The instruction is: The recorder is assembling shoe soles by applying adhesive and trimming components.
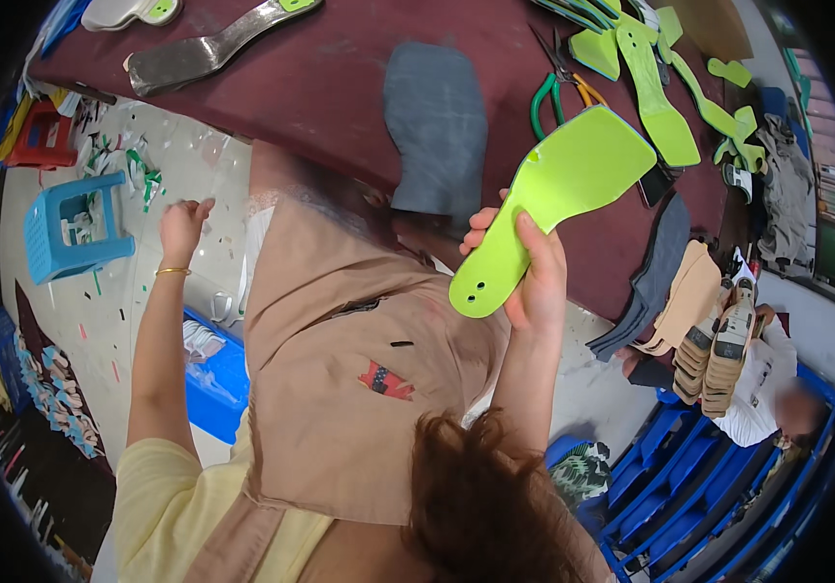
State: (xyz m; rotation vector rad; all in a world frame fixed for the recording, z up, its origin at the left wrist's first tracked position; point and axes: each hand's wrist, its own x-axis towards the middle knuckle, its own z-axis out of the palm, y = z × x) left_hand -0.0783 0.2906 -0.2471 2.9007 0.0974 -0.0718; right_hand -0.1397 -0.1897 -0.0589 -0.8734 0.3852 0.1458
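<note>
The right hand [540, 277] grips a green insole [555, 183], seemingly for checking; the left hand [183, 231] curls, apparently empty. Next likely calls for laying it on the table [335, 92].

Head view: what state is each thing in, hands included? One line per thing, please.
Right hand: closed on the green sole.
Green sole: held above the table, two holes in its narrow end.
Left hand: fingers partly curled, nothing seen in it.
Scissors: lying on the table, apparently open.
Gray piece: resting on the table, unheld.
Blue bin: open, white items inside.
</note>
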